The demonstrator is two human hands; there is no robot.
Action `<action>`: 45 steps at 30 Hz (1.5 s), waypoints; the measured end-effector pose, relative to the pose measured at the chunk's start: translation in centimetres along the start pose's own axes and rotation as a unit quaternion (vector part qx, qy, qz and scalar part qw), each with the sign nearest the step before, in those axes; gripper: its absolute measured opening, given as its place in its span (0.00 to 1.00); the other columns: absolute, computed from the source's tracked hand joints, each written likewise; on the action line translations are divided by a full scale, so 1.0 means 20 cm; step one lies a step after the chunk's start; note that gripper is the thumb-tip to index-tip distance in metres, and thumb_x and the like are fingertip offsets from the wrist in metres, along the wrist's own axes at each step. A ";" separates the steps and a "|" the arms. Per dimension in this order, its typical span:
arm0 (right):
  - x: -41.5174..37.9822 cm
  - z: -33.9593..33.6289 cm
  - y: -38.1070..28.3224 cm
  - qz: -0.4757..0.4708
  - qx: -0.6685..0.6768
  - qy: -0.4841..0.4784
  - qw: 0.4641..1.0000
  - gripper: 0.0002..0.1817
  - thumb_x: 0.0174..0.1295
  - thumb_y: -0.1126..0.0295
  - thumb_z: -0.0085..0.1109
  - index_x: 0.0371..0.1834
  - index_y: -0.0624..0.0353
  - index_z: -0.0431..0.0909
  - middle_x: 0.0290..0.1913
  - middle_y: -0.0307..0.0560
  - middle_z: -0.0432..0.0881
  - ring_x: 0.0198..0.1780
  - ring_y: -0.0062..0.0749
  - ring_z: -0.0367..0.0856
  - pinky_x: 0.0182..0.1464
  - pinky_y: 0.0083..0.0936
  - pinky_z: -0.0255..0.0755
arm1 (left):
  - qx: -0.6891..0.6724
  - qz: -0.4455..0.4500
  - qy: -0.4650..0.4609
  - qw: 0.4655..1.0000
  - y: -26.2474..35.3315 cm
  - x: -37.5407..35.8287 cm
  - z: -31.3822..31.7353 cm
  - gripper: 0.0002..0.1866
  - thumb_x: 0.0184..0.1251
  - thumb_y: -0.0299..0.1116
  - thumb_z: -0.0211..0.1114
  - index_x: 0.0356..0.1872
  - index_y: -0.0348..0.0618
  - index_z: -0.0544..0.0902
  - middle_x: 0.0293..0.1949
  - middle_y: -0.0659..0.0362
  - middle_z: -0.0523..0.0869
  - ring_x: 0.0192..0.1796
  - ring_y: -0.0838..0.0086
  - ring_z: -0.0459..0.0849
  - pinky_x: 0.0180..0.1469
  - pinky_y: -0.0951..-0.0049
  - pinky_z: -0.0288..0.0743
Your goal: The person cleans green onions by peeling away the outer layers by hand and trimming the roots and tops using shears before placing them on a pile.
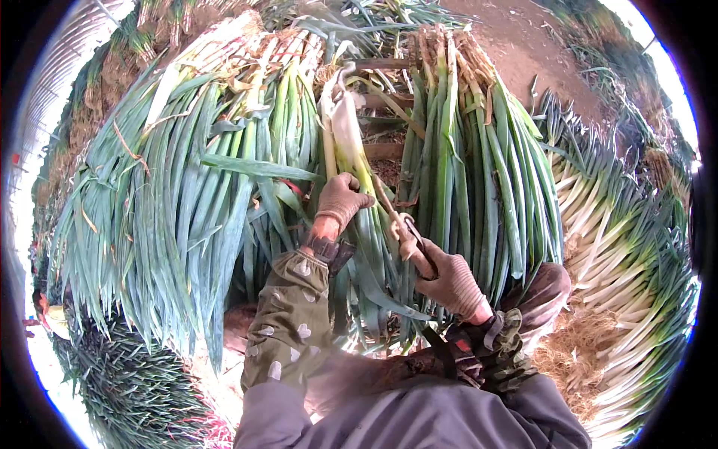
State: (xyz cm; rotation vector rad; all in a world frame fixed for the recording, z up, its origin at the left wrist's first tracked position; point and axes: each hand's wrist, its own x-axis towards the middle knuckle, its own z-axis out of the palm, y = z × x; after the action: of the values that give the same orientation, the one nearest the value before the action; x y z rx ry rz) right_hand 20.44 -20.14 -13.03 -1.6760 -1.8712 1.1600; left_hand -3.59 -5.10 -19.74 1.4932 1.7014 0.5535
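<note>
A long green onion (345,138) with a pale shank stands out in the middle, its green leaves hanging toward me. My left hand (342,200), in a tan knit glove, is closed around it just below the pale part. My right hand (453,286), gloved alike, grips a pair of rusty scissors (389,203) by its loops, one of which looks wrapped in light material. The scissors' blades point up and left, their tips right beside the onion's stem.
Thick rows of green onions lie to the left (172,202) and right (486,179), leaves toward me. Wooden slats (385,152) show between them. Trimmed onions with white shanks (598,224) are stacked at far right, a leafy heap (134,382) at lower left. Bare soil (516,37) lies beyond.
</note>
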 end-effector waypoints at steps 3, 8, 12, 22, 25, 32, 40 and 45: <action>0.03 0.05 0.02 -0.032 0.015 0.003 0.999 0.33 0.53 0.69 0.66 0.68 0.53 0.73 0.32 0.67 0.83 0.39 0.67 0.84 0.39 0.49 0.77 | -0.060 -0.011 -0.033 0.998 -0.02 -0.01 0.00 0.21 0.45 0.30 0.84 0.39 0.31 0.86 0.32 0.58 0.88 0.35 0.76 0.82 0.42 0.71 0.78; 0.14 0.02 -0.02 -0.030 0.027 0.048 0.998 0.28 0.56 0.69 0.66 0.63 0.53 0.75 0.34 0.68 0.82 0.41 0.68 0.83 0.40 0.51 0.76 | -0.138 0.004 -0.056 0.989 0.02 -0.11 -0.09 0.19 0.48 0.27 0.82 0.40 0.29 0.86 0.33 0.60 0.87 0.36 0.78 0.82 0.42 0.74 0.78; 0.36 0.00 -0.05 -0.062 0.008 0.064 0.996 0.23 0.53 0.67 0.68 0.54 0.56 0.77 0.35 0.67 0.82 0.42 0.69 0.82 0.42 0.52 0.75 | -0.292 -0.009 -0.087 0.953 0.07 -0.14 -0.18 0.18 0.49 0.23 0.81 0.43 0.32 0.88 0.37 0.59 0.89 0.37 0.74 0.86 0.46 0.72 0.82; 0.29 -0.31 0.06 0.005 0.079 0.155 0.985 0.36 0.50 0.71 0.68 0.67 0.66 0.75 0.33 0.43 0.77 0.37 0.22 0.73 0.44 0.23 0.74 | 0.224 0.072 0.149 0.960 0.00 0.29 -0.79 0.16 0.54 0.34 0.76 0.44 0.43 0.87 0.39 0.50 0.92 0.39 0.53 0.90 0.46 0.60 0.84; 0.20 -0.37 0.17 0.002 0.078 0.199 0.977 0.30 0.51 0.73 0.67 0.62 0.61 0.77 0.33 0.54 0.82 0.35 0.30 0.79 0.46 0.29 0.77 | 0.328 0.164 0.236 0.900 0.25 0.23 -0.53 0.23 0.59 0.33 0.69 0.57 0.43 0.80 0.48 0.46 0.86 0.46 0.50 0.89 0.49 0.53 0.83; 0.11 -0.39 0.24 0.047 0.073 0.206 0.975 0.29 0.52 0.71 0.67 0.60 0.60 0.76 0.34 0.57 0.82 0.36 0.36 0.81 0.46 0.32 0.77 | 0.124 0.175 -0.004 0.977 0.71 0.35 0.47 0.46 0.57 0.68 0.73 0.60 0.33 0.77 0.53 0.41 0.86 0.56 0.51 0.86 0.60 0.56 0.79; 0.05 -0.46 0.26 0.071 0.065 0.213 0.972 0.33 0.52 0.68 0.67 0.65 0.60 0.74 0.36 0.65 0.83 0.40 0.50 0.87 0.48 0.37 0.79 | -0.037 0.080 -0.001 0.996 0.57 0.72 0.65 0.18 0.64 0.32 0.71 0.48 0.30 0.80 0.47 0.38 0.87 0.41 0.57 0.92 0.36 0.61 0.88; 0.00 -0.31 0.15 0.030 0.054 0.142 0.988 0.35 0.54 0.70 0.66 0.69 0.56 0.72 0.35 0.66 0.81 0.38 0.48 0.85 0.44 0.37 0.79 | -0.265 0.022 -0.067 0.962 0.33 0.01 0.24 0.20 0.65 0.29 0.68 0.56 0.31 0.80 0.44 0.50 0.88 0.42 0.63 0.88 0.45 0.60 0.88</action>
State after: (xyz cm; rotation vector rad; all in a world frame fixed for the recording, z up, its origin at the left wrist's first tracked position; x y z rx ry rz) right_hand 26.87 -18.29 -11.68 -1.7438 -1.5684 0.9665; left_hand 4.25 -4.41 -17.54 1.1499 1.2828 0.8347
